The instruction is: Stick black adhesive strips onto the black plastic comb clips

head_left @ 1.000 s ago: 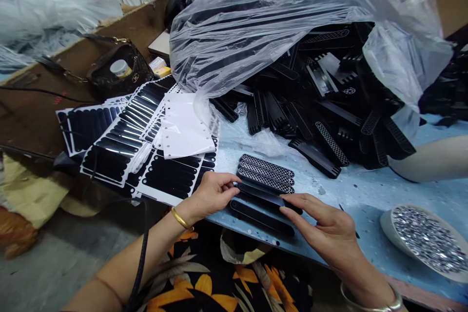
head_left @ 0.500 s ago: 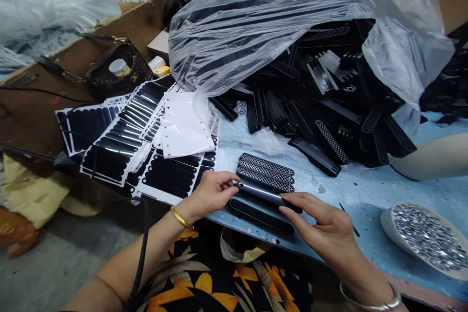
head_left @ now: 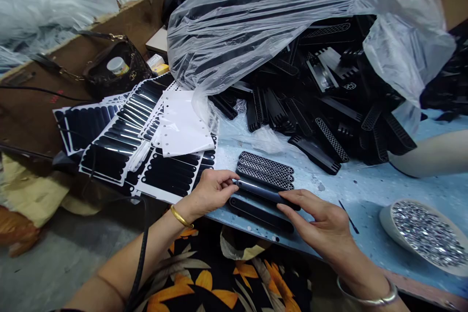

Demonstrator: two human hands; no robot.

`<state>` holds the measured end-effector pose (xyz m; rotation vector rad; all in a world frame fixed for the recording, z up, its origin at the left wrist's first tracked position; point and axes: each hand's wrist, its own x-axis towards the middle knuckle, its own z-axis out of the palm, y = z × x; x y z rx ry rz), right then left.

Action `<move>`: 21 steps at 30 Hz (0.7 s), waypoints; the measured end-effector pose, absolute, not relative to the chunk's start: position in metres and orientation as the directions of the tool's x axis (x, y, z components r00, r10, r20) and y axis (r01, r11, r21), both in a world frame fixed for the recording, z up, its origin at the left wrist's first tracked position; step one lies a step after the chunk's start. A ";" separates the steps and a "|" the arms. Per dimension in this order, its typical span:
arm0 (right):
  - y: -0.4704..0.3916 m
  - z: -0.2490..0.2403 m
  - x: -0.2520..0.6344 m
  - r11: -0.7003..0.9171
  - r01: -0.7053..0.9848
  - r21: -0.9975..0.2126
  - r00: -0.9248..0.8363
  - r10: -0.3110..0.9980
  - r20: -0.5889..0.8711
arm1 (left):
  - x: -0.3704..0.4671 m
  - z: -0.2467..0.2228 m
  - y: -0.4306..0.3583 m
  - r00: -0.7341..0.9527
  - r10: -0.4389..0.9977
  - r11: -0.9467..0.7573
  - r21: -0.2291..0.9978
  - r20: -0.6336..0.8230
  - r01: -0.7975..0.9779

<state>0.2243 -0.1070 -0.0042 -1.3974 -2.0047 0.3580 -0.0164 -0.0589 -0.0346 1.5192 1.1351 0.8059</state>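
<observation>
At lower centre, the left hand (head_left: 210,190) and right hand (head_left: 326,222), each pinched nearly closed, hold a long, glossy black strip (head_left: 259,188) toward opposite ends.

Gold bangle (head_left: 179,216), silver bangle (head_left: 367,302), floral garment (head_left: 204,282) (orange petals)

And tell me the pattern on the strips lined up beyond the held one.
The lined-up strips bear a pale crisscross lattice on black; best in the head view.

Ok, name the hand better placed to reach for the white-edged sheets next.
Probably the left hand: it is nearer the sheets, while the right hand is at the black strip's farther end.
</observation>
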 end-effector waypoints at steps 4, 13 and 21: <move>-0.107 -0.005 0.224 0.383 0.736 -0.558 -0.208 0.913 0.352 | -0.017 -0.035 -0.060 0.332 0.942 -0.037 0.968 -0.048 0.246; -0.108 -0.007 0.223 0.396 0.746 -0.536 -0.208 0.903 0.377 | -0.017 -0.032 -0.059 0.329 0.943 -0.047 0.963 -0.045 0.265; -0.108 -0.007 0.222 0.374 0.751 -0.544 -0.209 0.916 0.341 | -0.015 -0.029 -0.058 0.324 0.944 -0.049 0.953 -0.054 0.299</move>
